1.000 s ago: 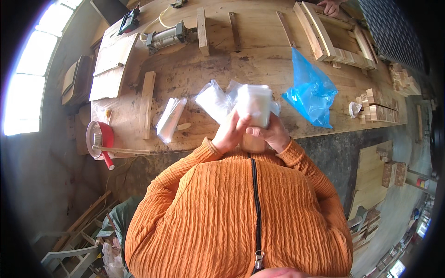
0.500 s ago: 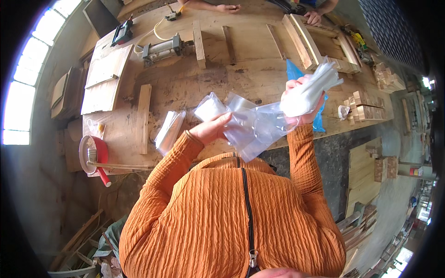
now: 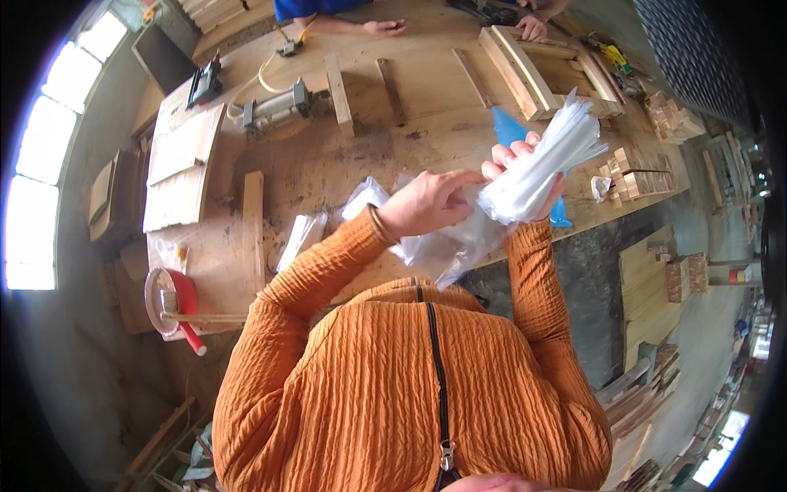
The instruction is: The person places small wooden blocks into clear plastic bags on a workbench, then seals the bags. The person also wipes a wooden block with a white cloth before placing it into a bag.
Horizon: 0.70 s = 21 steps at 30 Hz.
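Observation:
My right hand (image 3: 523, 157) is closed around a thick bundle of clear plastic bags (image 3: 548, 160), held upright and fanned out at the top. My left hand (image 3: 430, 201) reaches across to the base of the bundle, fingers curled and pinching at the edge of a clear plastic bag (image 3: 459, 250) that hangs loosely below. Its fingertips partly disappear against the film. Under and beside my left forearm, on the table, lie a folded stack of bags (image 3: 302, 239) and another clear bag (image 3: 366, 197). Behind my right hand lies a blue plastic sheet (image 3: 510, 129).
The wooden table (image 3: 328, 172) carries an air cylinder (image 3: 279, 108), loose wood strips (image 3: 392, 92), a wooden frame (image 3: 510, 74) and stacked blocks (image 3: 639, 182). A red pot with a brush (image 3: 184, 295) stands at the left edge. Across the table rest a co-worker's hands (image 3: 384, 28).
My left hand has moved right and up, from the loose bags to the bundle. The bundle has tilted more upright. The view has shifted slightly.

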### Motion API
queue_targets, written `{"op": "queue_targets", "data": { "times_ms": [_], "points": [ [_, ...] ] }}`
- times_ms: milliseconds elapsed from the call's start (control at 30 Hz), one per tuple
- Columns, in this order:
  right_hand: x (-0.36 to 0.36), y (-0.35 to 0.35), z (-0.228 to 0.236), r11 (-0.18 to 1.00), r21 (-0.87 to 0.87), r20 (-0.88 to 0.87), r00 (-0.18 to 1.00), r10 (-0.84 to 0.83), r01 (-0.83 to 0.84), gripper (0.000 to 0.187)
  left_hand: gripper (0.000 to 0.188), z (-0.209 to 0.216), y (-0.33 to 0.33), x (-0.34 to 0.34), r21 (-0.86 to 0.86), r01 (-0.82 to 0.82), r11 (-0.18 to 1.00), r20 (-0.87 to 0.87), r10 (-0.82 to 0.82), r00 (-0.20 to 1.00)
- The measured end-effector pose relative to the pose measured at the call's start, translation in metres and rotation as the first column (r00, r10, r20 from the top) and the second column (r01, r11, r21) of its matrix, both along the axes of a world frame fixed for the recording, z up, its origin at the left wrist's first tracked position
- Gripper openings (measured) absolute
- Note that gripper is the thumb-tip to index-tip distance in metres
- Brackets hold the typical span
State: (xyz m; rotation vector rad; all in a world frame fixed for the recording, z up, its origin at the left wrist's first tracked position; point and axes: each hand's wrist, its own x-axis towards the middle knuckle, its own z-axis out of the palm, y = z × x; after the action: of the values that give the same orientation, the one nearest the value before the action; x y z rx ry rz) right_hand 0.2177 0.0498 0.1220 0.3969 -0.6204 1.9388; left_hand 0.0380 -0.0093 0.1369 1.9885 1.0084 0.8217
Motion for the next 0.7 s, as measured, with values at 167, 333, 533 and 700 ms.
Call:
{"op": "queue_targets", "data": {
  "times_ms": [167,333,533,700],
  "points": [
    [0.07,0.02,0.006,0.963,-0.038,0.168,0.952,-0.255,0.265,0.08,0.016,-0.045,0.022,-0.037,-0.429,-0.274,0.861,0.418,0.457,0.785],
    [0.06,-0.02,-0.006,0.952,-0.03,0.482,0.839,-0.253,0.305,0.097,0.01,-0.056,0.019,-0.022,-0.683,-0.089,0.725,0.671,0.672,0.314],
    [0.002,-0.032,-0.009,0.952,-0.151,0.686,0.722,-0.094,0.267,0.057,0.021,-0.047,0.007,-0.011,0.554,-0.335,0.762,-0.133,0.478,0.868],
    [-0.003,-0.027,-0.032,0.929,-0.175,0.755,0.65,-0.086,0.326,0.056,0.028,-0.05,0.003,-0.019,-0.373,-0.397,0.839,0.319,0.517,0.794]
  ]
}}
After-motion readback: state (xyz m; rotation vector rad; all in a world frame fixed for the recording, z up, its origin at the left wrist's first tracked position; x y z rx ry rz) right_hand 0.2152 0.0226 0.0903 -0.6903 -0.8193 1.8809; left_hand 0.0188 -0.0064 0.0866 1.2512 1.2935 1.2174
